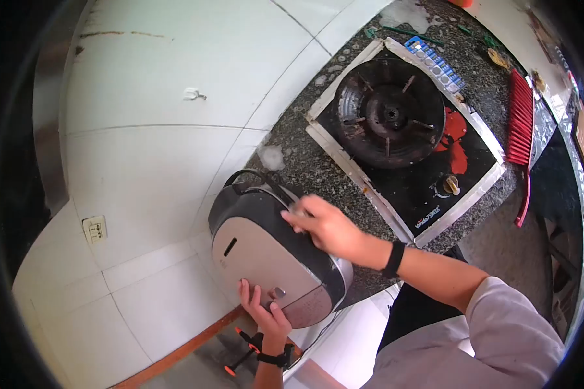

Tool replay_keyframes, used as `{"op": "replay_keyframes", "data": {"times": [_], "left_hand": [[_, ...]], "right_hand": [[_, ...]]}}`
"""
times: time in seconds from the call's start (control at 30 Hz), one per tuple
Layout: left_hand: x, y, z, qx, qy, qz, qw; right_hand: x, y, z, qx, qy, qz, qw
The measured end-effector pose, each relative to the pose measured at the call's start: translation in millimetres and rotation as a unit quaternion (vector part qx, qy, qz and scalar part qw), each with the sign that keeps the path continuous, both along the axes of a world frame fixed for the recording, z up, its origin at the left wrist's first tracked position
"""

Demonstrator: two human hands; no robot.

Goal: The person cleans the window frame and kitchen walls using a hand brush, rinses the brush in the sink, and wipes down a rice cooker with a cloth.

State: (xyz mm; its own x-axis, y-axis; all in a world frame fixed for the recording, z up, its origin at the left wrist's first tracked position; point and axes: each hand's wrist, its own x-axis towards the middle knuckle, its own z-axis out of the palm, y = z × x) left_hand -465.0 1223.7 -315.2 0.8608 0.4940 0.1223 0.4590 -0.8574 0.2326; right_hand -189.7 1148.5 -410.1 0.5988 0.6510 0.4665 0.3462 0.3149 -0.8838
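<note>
A bulky black and grey-beige appliance [259, 249] stands at the counter's edge, with a dark slot and a small knob on its flat face. My left hand [264, 312] lies against the lower part of that face beside the knob, its fingers apart. Over the appliance's black side, my right hand [324, 225] is closed, thumb and fingers pressed together; what lies between its fingertips is too small to tell. A black cable [276, 188] loops at the appliance's far end, near the right hand.
A gas stove [428, 188] with a round black burner [390, 113] sits on the speckled counter [363, 223]. Blue-and-white packaging [435, 65] lies along its back edge, a red brush [520, 123] to the right. The tiled wall has a socket [94, 229] and a hook [193, 94].
</note>
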Motion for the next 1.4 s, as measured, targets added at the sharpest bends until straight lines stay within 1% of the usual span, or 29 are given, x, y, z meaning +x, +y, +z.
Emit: {"op": "replay_keyframes", "data": {"times": [0.07, 0.1, 0.13, 0.2, 0.23, 0.3, 0.33, 0.4, 0.47, 0.53, 0.6, 0.67, 0.73, 0.8, 0.83, 0.87, 0.93, 1.03, 1.07, 1.1, 1.13, 1.17, 1.2, 1.27, 1.33, 1.4], "left_hand": [[1.0, -1.4, -0.1, 0.005, -0.006, 0.014, 1.0], [1.4, -1.6, 1.7, 0.002, 0.003, 0.009, 1.0], [1.6, -0.2, 3.1, 0.0, 0.01, 0.001, 1.0], [0.8, 1.1, 2.6, 0.0, 0.007, -0.001, 1.0], [0.6, 1.1, 3.1, -0.004, 0.009, -0.001, 1.0], [-0.3, 1.8, 3.2, -0.005, 0.008, 0.003, 1.0], [-0.5, 2.9, 2.7, -0.005, 0.004, 0.0, 1.0], [-2.8, 5.2, 2.9, -0.008, 0.0, 0.0, 1.0], [-2.9, 5.7, 3.7, -0.01, 0.0, 0.005, 1.0], [-3.3, 6.9, 4.7, -0.012, -0.005, 0.007, 1.0], [-4.3, 7.8, 2.5, -0.018, -0.005, 0.003, 1.0], [-4.8, 8.1, -2.5, -0.022, -0.038, 0.008, 0.999], [-6.5, 6.5, 0.6, -0.024, -0.022, 0.003, 0.999], [-3.9, 8.2, 0.5, -0.023, -0.009, -0.005, 1.0], [-3.3, 8.1, -0.8, -0.019, -0.013, -0.007, 1.0], [-3.5, 7.9, -1.8, -0.015, -0.016, -0.01, 1.0], [-4.2, 7.0, -1.9, -0.012, 0.001, -0.019, 1.0], [-3.3, 2.4, -4.9, -0.022, -0.016, 0.012, 1.0], [-2.3, 0.8, -5.6, -0.026, -0.01, 0.004, 1.0], [-1.8, -1.1, -5.3, -0.034, -0.013, 0.009, 0.999], [-1.2, -0.9, -5.8, -0.04, -0.016, 0.014, 0.999], [-3.1, 1.4, -6.2, -0.015, 0.001, 0.001, 1.0], [-0.6, -1.0, -8.2, -0.018, 0.01, -0.007, 1.0], [2.5, -7.1, -9.7, -0.071, -0.033, 0.03, 0.997], [-0.9, -4.5, -10.7, -0.065, -0.024, 0.021, 0.997], [-3.4, -2.7, -10.7, -0.058, -0.022, 0.02, 0.998]], "right_hand": [[12.0, 39.2, 1.2, -0.007, 0.028, 0.031, 0.999], [17.5, 57.0, 6.9, -0.028, -0.005, 0.01, 1.0], [21.6, 78.1, 12.1, -0.053, -0.003, 0.002, 0.999], [25.9, 131.7, 4.6, -0.038, 0.037, -0.055, 0.997], [29.4, 141.1, 1.3, -0.038, 0.039, -0.054, 0.997], [34.1, 156.9, 2.0, -0.046, 0.051, 0.121, 0.99], [34.3, 152.5, 2.0, -0.045, 0.048, 0.124, 0.99], [37.6, 110.6, -2.0, -0.023, -0.012, 0.085, 0.996], [23.9, 49.0, 13.5, -0.075, 0.057, 0.073, 0.993], [-4.8, -4.8, 18.4, -0.054, 0.087, 0.039, 0.994], [-31.6, -40.3, 26.2, -0.099, 0.186, 0.011, 0.977], [-42.5, -59.9, 15.1, -0.111, 0.165, -0.008, 0.98], [-66.1, -82.1, -5.2, -0.129, 0.15, -0.024, 0.98], [-90.5, -99.6, -28.9, -0.167, 0.211, -0.067, 0.961], [-96.7, -98.7, -26.3, -0.155, 0.306, -0.069, 0.937], [-95.7, -93.1, -35.5, -0.148, 0.262, -0.082, 0.95], [-77.8, -66.5, -60.4, -0.146, 0.219, -0.093, 0.96], [-34.6, -1.7, -85.6, -0.093, 0.27, -0.026, 0.958], [-22.6, 20.1, -88.8, -0.036, 0.336, 0.015, 0.941], [-11.6, 39.5, -95.2, 0.007, 0.345, 0.026, 0.938], [-5.5, 52.4, -95.2, -0.001, 0.358, 0.028, 0.933], [1.0, 51.6, -82.0, -0.072, 0.392, 0.062, 0.915], [-1.8, 51.2, -83.5, -0.066, 0.402, 0.053, 0.912], [-19.8, 30.3, -87.5, -0.005, 0.396, 0.033, 0.917], [-41.2, -22.4, -77.5, -0.048, 0.241, -0.027, 0.969], [-66.5, -81.3, -53.6, -0.048, 0.229, -0.021, 0.972]]}}
